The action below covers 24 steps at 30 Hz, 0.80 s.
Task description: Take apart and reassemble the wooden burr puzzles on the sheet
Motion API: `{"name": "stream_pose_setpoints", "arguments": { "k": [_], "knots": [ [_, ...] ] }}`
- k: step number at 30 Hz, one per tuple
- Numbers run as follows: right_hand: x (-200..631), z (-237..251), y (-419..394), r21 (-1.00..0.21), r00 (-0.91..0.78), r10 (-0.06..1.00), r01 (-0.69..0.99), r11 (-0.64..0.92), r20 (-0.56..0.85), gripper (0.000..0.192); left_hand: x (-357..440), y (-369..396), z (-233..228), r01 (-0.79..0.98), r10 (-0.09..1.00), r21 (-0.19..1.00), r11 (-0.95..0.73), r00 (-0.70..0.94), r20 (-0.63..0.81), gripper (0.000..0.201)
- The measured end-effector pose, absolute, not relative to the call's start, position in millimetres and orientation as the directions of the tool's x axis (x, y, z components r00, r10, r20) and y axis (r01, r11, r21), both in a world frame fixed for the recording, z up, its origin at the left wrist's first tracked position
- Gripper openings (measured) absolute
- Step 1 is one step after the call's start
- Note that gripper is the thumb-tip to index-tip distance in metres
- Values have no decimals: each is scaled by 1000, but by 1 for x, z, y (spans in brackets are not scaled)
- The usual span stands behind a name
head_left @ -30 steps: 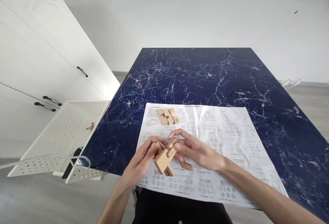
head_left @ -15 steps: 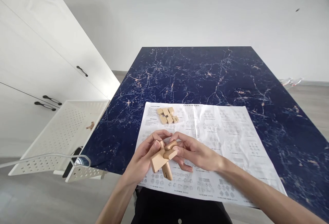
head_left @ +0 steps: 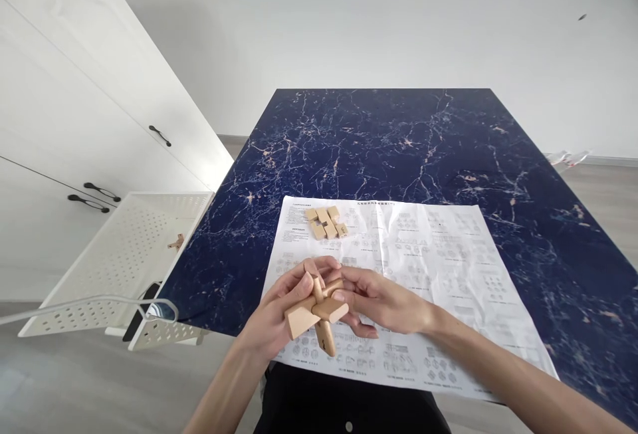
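Both of my hands hold a wooden burr puzzle (head_left: 323, 311), several pale wood bars crossed through one another, above the near part of a printed sheet. My left hand (head_left: 284, 291) grips it from the left, thumb on top near an upright bar. From the right, my right hand (head_left: 376, 298) pinches its right-hand bars with thumb and forefinger; the other fingers curl beneath. One bar end pointing down toward me bears a dark mark. Past my hands, a flat group of small joined wooden blocks (head_left: 326, 222) lies on the sheet.
The creased instruction sheet (head_left: 433, 254), covered in small diagrams, lies on a dark blue marble-patterned table (head_left: 379, 148). Left of the table stands a white perforated cart (head_left: 104, 254) with a small wooden piece (head_left: 176, 242) in it. White cabinets (head_left: 90, 88) with black handles are behind it.
The burr puzzle has turned slightly in my hands; its left bar tips lower and its right bar shows more of its flat face. My fingers have shifted a little around it.
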State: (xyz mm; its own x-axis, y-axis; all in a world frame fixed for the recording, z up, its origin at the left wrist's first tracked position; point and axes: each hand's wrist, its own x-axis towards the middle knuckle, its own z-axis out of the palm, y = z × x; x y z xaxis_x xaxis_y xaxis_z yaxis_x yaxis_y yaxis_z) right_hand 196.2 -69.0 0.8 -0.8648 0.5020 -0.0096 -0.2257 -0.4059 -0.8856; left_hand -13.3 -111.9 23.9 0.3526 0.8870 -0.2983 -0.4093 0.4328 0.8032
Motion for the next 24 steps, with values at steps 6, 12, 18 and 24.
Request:
{"name": "stream_pose_setpoints", "arguments": {
  "k": [6,12,18,24],
  "knots": [
    [198,5,-70,-835,-924,381,-244,-494,44,29,-12,-108,43,-352,869,836,421,419,-261,36],
    [201,4,-70,-819,-930,366,-239,-521,38,29,-10,-104,43,-335,871,846,415,415,-263,42],
    [207,-1,-70,-691,-864,501,-385,-612,38,24,-24,-95,36,-33,974,977,211,96,-207,46],
    [214,2,-51,-602,-434,883,-662,-447,-178,16,-36,-91,29,291,994,955,54,-102,-25,35]
  ]
}}
